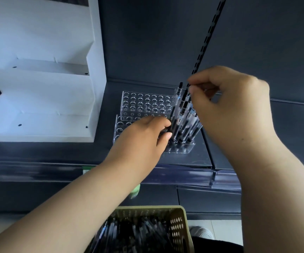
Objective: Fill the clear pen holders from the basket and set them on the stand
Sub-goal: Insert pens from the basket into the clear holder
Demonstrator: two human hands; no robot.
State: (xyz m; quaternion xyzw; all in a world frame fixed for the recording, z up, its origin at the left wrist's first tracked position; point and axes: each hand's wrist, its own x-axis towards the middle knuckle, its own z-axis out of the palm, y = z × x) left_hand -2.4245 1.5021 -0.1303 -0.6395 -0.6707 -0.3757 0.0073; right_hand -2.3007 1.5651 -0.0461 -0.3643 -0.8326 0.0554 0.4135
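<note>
1. Clear acrylic makes up the front pen holder (179, 148), a block of round holes lying on a dark shelf (56, 150); every place below is given from it.
2. Several black-capped pens (181, 123) stand in the holes at its right end, leaning slightly right.
3. The left hand (144, 141) lies over its middle. The forefinger and thumb are curled toward something dark at the foot of the standing pens, but whether they grip it cannot be told.
4. The right hand (229, 103) hangs above its right end, thumb and forefinger pinching the top of one pen (185, 94) that stands tilted among the others, the remaining fingers folded in.
5. Just behind it, and touching or nearly so, lies a second clear holder (144, 105), its holes bare.
6. Left of it, well apart on the same shelf, stands a white stepped stand (43, 99) with bare tiers.
7. Below it, near the person, a tan perforated basket (179, 227) holds a heap of pens, blurred.
8. Behind and above its right end a black slotted strip (208, 39) runs up the dark back wall.
9. Right of the basket, on the floor, shows a pale shoe (201, 232).
</note>
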